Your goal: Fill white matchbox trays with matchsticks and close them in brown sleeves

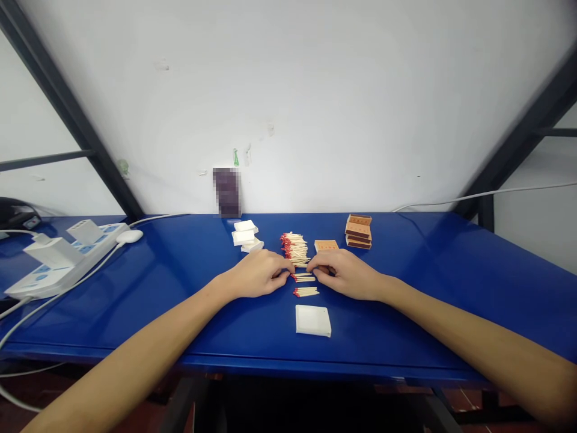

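Left hand (pixel 261 273) and right hand (pixel 343 273) bracket a short row of red-tipped wooden matches (pixel 305 278), midway between blue desk (pixel 428 252)'s front and back edges, probably squaring ends; can't tell if fingers pinch. White rectangular tray (pixel 313 320) nearer front edge.

Table (pixel 419 258): smooth, glossy coating. Matches (pixel 295 248): bare wooden sticks, matt. Matchbox sleeves (pixel 359 230): paperboard. White tray (pixel 312 320): smooth, matt. Power strip (pixel 91 249): smooth plastic.
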`<state>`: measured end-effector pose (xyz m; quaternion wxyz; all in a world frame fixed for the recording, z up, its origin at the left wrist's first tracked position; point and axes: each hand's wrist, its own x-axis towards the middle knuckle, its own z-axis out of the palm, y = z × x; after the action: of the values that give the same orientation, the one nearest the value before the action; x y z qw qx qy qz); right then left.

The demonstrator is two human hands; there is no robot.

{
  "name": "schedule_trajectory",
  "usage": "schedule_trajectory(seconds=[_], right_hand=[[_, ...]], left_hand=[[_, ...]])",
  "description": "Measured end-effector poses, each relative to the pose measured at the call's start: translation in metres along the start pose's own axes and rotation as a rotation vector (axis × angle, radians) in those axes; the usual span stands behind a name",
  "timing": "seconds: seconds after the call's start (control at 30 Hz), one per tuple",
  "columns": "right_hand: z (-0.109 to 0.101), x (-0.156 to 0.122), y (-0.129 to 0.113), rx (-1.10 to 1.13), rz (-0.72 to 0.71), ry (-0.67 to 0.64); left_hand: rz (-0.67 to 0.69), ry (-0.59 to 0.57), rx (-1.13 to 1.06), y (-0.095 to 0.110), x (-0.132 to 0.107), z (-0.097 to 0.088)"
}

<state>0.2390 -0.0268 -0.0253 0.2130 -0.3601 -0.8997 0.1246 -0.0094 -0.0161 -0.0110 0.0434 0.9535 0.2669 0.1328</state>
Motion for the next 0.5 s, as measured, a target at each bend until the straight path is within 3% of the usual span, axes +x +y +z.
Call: schedule_trajectory(seconds=[0.5], right_hand=[[0.0009, -0.0001, -0.0027, 0.033, -0.03, -0.014]], left_hand=[[0.036, -0.036, -0.059, 0.0025, -0.0004, -0.0036]])
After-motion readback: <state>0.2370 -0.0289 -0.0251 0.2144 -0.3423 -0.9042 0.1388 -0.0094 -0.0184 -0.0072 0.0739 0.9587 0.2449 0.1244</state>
